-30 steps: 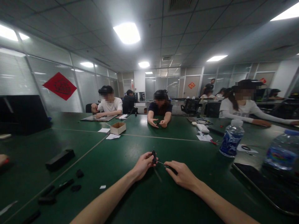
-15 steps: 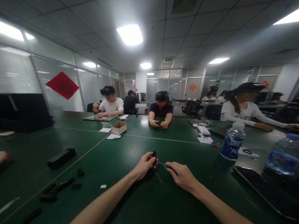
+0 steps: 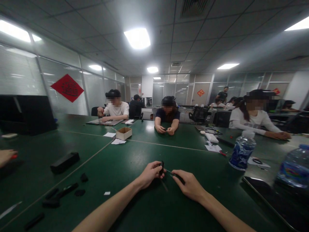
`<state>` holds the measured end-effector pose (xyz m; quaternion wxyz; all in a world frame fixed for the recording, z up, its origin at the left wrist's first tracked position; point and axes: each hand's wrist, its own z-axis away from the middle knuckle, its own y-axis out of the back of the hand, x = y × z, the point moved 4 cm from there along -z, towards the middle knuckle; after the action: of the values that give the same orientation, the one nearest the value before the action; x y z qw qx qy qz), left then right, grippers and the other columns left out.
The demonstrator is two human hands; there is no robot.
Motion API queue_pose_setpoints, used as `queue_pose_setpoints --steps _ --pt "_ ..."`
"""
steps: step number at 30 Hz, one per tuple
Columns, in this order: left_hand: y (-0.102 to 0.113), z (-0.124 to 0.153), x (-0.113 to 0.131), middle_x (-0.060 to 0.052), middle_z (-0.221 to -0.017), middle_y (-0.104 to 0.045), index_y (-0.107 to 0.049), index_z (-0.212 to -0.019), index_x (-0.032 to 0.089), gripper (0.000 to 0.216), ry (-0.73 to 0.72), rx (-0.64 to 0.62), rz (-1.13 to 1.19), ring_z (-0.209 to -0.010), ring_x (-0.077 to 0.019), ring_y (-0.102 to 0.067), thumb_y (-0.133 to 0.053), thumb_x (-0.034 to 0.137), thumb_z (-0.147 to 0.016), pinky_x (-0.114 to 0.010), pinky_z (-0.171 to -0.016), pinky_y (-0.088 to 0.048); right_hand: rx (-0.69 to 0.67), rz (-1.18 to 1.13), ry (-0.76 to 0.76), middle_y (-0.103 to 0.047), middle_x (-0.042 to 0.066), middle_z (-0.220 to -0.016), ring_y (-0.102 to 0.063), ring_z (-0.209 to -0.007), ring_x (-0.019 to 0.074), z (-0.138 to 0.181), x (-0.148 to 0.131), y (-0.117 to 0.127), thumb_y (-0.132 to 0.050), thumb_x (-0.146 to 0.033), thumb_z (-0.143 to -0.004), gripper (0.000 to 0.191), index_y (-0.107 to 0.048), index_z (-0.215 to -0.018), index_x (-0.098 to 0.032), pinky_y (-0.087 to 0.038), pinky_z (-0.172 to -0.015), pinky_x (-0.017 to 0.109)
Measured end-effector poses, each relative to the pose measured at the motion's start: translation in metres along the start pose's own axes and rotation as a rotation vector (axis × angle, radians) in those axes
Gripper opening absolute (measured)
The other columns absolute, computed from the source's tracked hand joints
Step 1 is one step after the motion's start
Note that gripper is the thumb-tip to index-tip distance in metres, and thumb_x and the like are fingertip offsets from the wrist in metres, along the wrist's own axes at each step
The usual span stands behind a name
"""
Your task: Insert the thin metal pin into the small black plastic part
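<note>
Above the green table, my left hand (image 3: pixel 150 174) is closed around a small black part (image 3: pixel 162 167) that stands upright between thumb and fingers. My right hand (image 3: pixel 189 183) grips a screwdriver (image 3: pixel 178 178) by its dark handle. The thin metal shaft points left at the black part; whether its tip touches the part is too small to tell. On the table to the left lie several loose black pieces (image 3: pixel 68 190) and a longer black block (image 3: pixel 64 162). A small white scrap (image 3: pixel 107 193) is near my left forearm.
On the right stand two plastic bottles (image 3: pixel 242 151), with a dark phone (image 3: pixel 267 199) in front of them. An open cardboard box (image 3: pixel 124 133) sits further back among papers. Several people are seated around the table; another person's hand (image 3: pixel 7 158) shows at the left edge.
The black part in my left hand has turned slightly, and both hands sit a little lower in view. The screwdriver stays in my right hand. The camera has shifted slightly.
</note>
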<state>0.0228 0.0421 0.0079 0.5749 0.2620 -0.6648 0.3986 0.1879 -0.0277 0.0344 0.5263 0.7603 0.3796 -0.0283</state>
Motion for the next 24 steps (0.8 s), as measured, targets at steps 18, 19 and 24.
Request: queue_pose_setpoints --steps 18,19,24 --pt "-0.0015 0.0042 0.0042 -0.013 -0.109 -0.061 -0.049 -0.114 0.014 0.047 -0.050 0.015 -0.012 -0.081 -0.0140 -0.062 -0.063 0.008 -0.070 -0.028 -0.076 -0.046 -0.053 0.048 -0.052 -0.066 0.007 -0.101 -0.062 -0.088 0.0187 0.0002 0.0011 0.0000 -0.041 -0.033 -0.092 0.030 -0.060 -0.111 -0.019 -0.050 -0.080 0.031" --pt "-0.0013 0.0045 0.0042 -0.013 -0.110 -0.060 -0.047 -0.114 0.014 0.047 -0.057 0.021 0.000 -0.082 -0.0143 -0.062 -0.063 0.009 -0.070 -0.029 -0.077 -0.046 -0.043 0.047 -0.063 -0.066 0.007 -0.102 -0.062 -0.089 0.0186 0.0004 0.0022 0.0001 -0.041 -0.033 -0.092 0.031 -0.060 -0.111 -0.018 -0.050 -0.080 0.031" --pt "-0.0004 0.0049 0.0042 -0.012 -0.108 -0.059 -0.041 -0.109 0.016 0.040 -0.080 0.069 -0.002 -0.073 -0.0113 -0.062 -0.058 0.009 -0.072 -0.026 -0.068 -0.045 -0.005 0.043 -0.080 -0.066 0.007 -0.102 -0.062 -0.090 0.0187 0.0010 0.0024 0.0010 -0.040 -0.033 -0.092 0.031 -0.060 -0.110 -0.018 -0.051 -0.080 0.032"
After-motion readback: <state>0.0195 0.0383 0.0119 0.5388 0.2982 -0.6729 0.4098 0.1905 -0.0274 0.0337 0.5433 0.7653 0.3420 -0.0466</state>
